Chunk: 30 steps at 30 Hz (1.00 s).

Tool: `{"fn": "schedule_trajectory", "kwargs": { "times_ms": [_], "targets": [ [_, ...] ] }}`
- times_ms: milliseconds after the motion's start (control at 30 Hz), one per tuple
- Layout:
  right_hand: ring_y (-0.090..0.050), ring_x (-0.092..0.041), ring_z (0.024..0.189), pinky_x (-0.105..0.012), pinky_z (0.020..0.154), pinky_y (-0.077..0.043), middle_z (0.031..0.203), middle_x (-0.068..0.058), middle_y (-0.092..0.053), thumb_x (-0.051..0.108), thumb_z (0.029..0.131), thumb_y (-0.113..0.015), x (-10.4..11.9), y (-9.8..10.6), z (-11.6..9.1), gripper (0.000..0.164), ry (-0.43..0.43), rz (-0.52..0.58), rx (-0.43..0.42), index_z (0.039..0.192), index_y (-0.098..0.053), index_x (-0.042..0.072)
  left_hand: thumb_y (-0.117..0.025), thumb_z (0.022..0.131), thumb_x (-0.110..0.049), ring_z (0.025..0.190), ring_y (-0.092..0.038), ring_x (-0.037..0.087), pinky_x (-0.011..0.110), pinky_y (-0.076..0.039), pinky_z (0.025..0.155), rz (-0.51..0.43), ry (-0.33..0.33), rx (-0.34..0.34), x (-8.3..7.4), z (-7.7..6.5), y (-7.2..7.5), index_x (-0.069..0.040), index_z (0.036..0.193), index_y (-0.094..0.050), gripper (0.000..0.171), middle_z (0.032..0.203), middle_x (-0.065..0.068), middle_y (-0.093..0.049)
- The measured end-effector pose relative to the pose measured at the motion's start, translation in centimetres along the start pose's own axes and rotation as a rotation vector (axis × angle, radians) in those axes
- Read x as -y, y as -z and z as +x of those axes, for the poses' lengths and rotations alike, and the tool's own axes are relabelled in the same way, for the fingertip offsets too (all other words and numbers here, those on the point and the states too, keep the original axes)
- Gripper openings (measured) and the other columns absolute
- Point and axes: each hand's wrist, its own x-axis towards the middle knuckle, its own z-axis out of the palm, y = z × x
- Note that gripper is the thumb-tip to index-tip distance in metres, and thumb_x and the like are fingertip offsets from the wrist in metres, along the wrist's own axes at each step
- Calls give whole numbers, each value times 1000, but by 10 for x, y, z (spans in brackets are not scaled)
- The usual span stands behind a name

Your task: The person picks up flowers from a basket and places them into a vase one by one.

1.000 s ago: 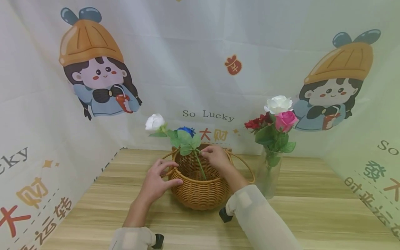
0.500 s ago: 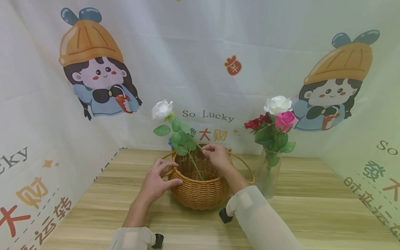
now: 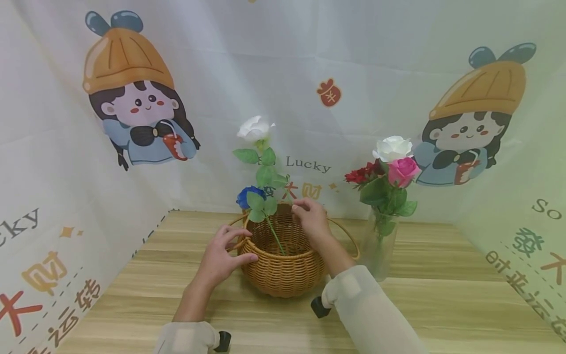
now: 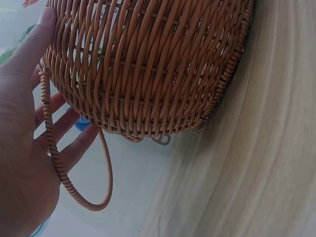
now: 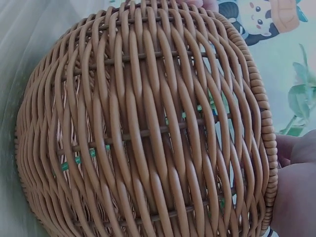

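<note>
A brown wicker basket (image 3: pixel 283 275) stands on the table, its round mouth facing up. My left hand (image 3: pixel 223 255) holds its left side, thumb over the front rim and fingers spread along the outer wall. Over the mouth, my right hand (image 3: pixel 311 219) pinches a thin green stem of the white rose (image 3: pixel 255 129), which rises upright with green leaves (image 3: pixel 265 174) below its bloom. Lower down, a blue rose (image 3: pixel 250 196) leans over the back left of the rim. A green stem (image 3: pixel 275 236) slants into the basket. In the right wrist view the weave hides most of the right hand.
Right of the basket, a clear vase (image 3: pixel 382 250) holds a white, a pink and a red flower (image 3: pixel 403 171). The basket's loop handles hang out, the right one (image 3: pixel 347 233) close to the vase. A printed cloth (image 3: pixel 212 88) surrounds the wooden table (image 3: pixel 247 322).
The white rose has swung up and to the right, from leaning left to standing upright. My right hand has shifted slightly up and right; the left hand and basket have stayed put.
</note>
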Motion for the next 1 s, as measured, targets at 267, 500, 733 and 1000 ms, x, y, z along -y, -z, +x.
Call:
{"fn": "schedule_trajectory", "kwargs": {
  "times_ms": [267,500,733,1000],
  "targets": [
    [-59,-15,78,-45,92,-52,88,-8,-61,-3,96,-55,1,0,2,16,-23,173,-36,111,-59,-8,-88,70,-33,118,-51,31,41,-52,97,6,9,2,0,-1,1,-13,116,-67,54,118,5,-51],
    [-61,-19,87,-38,87,-52,90,-6,-67,3,97,-57,2,1,1,17,-23,123,-47,112,-62,-4,-88,69,-35,117,-52,31,41,-53,96,8,5,0,1,-1,1,-21,113,-67,51,119,4,-51],
    [-64,-24,90,-48,95,-51,93,-11,-69,0,94,-61,0,1,-2,20,67,66,-36,112,-60,-9,-87,69,-36,117,-53,31,42,-53,96,16,4,-1,2,-1,0,-17,115,-67,54,119,4,-51],
    [-66,-31,90,-34,82,-57,99,-21,-68,1,92,-64,1,2,-10,17,243,-59,-116,107,-65,-7,-87,70,-35,115,-54,33,44,-53,96,13,11,6,1,-1,2,-16,117,-67,55,120,5,-51]
  ]
}}
